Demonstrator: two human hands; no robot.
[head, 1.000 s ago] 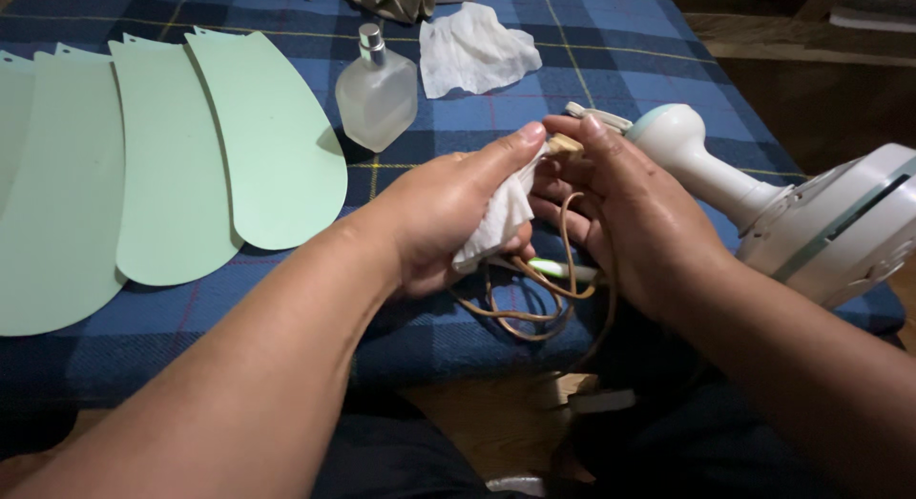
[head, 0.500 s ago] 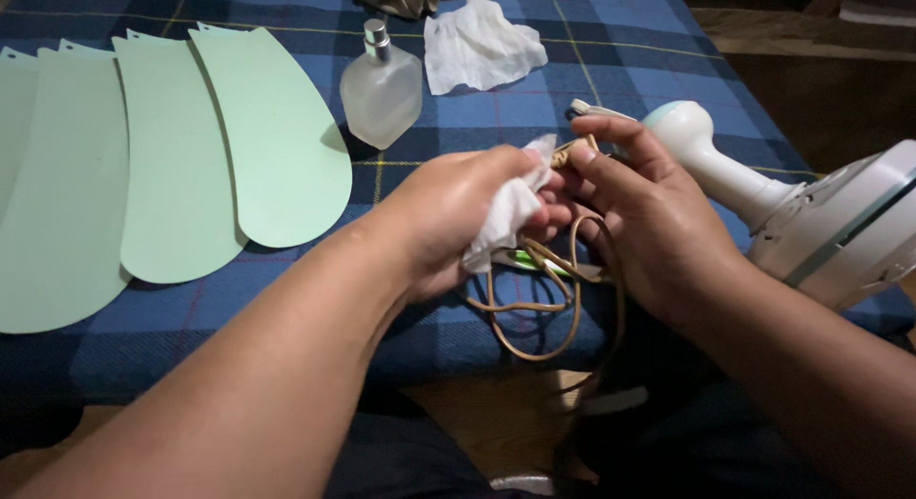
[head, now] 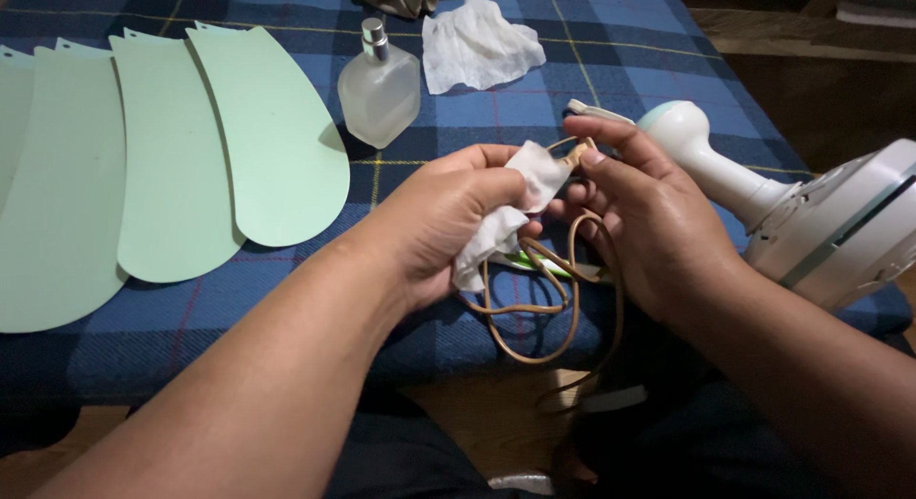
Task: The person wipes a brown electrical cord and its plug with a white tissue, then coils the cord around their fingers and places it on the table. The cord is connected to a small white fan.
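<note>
Tan cord (head: 534, 308), looped over the counter's near edge: your left hand (head: 448, 218) clamps a white wipe (head: 515, 198) on it, right hand (head: 639, 222) pinching its end—wipe slowly, keep it taut.

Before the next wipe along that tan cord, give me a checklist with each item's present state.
1. White wipe held in the left hand: ok, bunched between thumb and fingers.
2. Tan cord pinched by the right hand near its upper end: ok.
3. Cord free of knots: cannot tell, it hangs in overlapping loops over the table edge.
4. Spray bottle upright and capped: ok, standing on the plaid cloth.
5. Green blades out of the hands' way: ok, lying flat to the left.
6. White fan body steady: cannot tell, it lies at the table's right edge.
</note>
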